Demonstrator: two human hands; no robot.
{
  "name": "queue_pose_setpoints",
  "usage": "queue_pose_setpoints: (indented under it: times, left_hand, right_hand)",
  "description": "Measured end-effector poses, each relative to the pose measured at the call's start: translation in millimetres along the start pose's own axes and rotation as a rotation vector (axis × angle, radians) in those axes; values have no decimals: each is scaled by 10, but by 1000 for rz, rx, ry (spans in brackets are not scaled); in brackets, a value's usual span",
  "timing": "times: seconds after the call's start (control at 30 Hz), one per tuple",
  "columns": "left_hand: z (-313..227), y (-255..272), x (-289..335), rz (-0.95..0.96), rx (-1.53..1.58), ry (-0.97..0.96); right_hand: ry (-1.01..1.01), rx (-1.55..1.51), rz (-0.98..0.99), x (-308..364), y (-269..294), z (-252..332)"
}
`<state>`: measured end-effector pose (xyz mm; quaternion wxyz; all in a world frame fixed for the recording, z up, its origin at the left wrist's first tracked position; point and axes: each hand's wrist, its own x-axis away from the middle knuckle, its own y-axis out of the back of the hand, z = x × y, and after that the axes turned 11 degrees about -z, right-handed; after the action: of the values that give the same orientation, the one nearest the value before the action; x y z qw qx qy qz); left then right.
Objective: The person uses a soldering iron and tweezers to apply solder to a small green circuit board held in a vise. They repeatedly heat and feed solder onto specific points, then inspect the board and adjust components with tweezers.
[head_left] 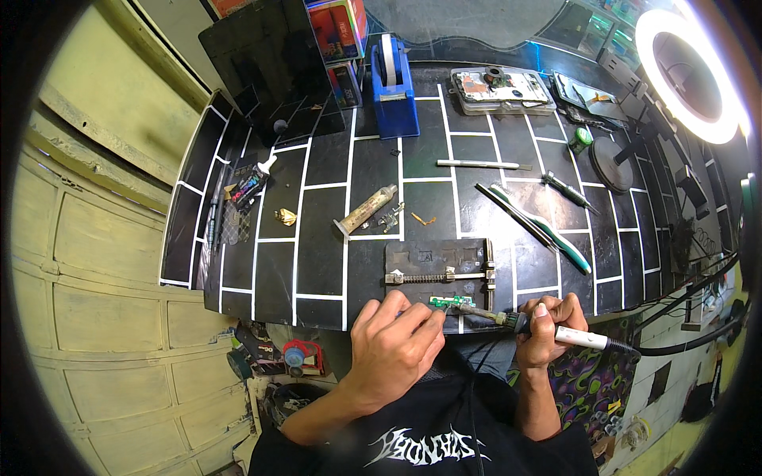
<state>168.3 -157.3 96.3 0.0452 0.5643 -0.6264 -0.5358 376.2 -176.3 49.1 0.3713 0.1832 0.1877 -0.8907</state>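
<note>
A small green circuit board (441, 301) lies at the table's near edge, just in front of a dark metal repair holder (436, 258) with a spring-loaded clamp bar. My right hand (549, 327) grips a soldering iron (578, 337) with a white handle and a cable running off to the right. Its metal tip reaches left to the circuit board. My left hand (399, 339) is closed at the board's left end, fingers bent and pressed together. Whatever those fingertips pinch is hidden or too small to name.
Beyond the holder lie a syringe (365, 211), tweezers (516, 216), a toothbrush (548, 230), a screwdriver (570, 193) and a metal pen-like tool (482, 165). At the back stand a blue tape dispenser (394, 103) and an opened phone (504, 89). A ring light (647, 55) glows at right.
</note>
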Motion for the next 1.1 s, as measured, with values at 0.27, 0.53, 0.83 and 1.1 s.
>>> queue_pose_setpoints:
  times: [0.27,0.53,0.83,1.1]
  left_hand:
    - [10,-4,6,-4,3,2]
    - [-18,5,-2,-5,2,3]
    - [-24,5,13,9,-11,4]
    - [-28,-12,-5,0,-2,14]
  right_hand:
    - [-17,-22,11,3,1,-7]
    - [3,-21,-7,9,-2,9]
    - [-7,-20,13,-1,-4,33]
    - [-19,-3,-5,-6,11,23]
